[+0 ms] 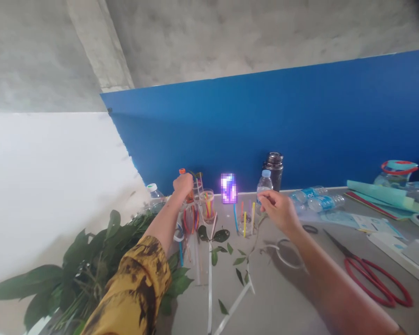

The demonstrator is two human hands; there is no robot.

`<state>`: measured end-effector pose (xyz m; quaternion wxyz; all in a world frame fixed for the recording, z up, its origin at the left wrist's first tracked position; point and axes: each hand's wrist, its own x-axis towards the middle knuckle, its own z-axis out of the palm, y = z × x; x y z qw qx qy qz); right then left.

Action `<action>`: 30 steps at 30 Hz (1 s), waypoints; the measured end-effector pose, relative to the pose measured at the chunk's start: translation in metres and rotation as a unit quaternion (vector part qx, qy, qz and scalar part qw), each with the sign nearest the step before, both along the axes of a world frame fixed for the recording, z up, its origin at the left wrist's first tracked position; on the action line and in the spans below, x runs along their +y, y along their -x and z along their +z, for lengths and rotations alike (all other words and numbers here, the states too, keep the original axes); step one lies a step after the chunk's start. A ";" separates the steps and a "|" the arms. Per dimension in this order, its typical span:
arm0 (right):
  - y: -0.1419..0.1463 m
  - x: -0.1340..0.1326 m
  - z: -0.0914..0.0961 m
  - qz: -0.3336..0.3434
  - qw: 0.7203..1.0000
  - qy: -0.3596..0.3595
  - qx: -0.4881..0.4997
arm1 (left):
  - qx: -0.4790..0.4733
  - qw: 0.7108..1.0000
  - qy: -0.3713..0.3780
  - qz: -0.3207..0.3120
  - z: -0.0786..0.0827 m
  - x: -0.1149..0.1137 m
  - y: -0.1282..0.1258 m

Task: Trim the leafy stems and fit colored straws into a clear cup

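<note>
My left hand (183, 184) is curled closed at the back of the table, in front of an orange-capped bottle (182, 171). Its fingertips face away from me, so whatever they hold is hidden. My right hand (278, 209) hovers with thumb and fingers pinched together, in front of a blue-capped water bottle (266, 178). Anything in that pinch is too small to make out. Below it, a thin leafy stem (250, 251) lies on the table. Between the hands are a cup of coloured sticks (207, 205) and a clear cup (243, 226) with coloured straws around it.
Leafy branches (104, 251) crowd the left side. Red-handled scissors (370, 274), a white power strip (398, 253) and water bottles lying down (324, 203) occupy the right. A dark thermos (275, 167) and a lit, blurred screen (228, 188) stand before the blue panel (209, 135).
</note>
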<state>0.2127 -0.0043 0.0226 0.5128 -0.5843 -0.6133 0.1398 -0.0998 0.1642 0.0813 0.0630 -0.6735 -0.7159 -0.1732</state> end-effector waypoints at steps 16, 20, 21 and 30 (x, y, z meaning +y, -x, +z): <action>-0.020 0.037 -0.057 0.062 0.953 0.232 -0.183 | -0.345 0.919 0.143 -0.129 -0.129 -0.129 -0.102; -0.014 0.039 -0.066 0.105 0.947 0.244 -0.181 | -0.311 0.929 0.123 -0.160 -0.146 -0.124 -0.112; -0.013 0.039 -0.067 0.116 0.947 0.238 -0.182 | -0.305 0.929 0.118 -0.171 -0.149 -0.123 -0.113; -0.005 0.034 -0.083 0.132 0.966 0.159 -0.153 | -0.346 0.915 0.061 -0.197 -0.169 -0.125 -0.114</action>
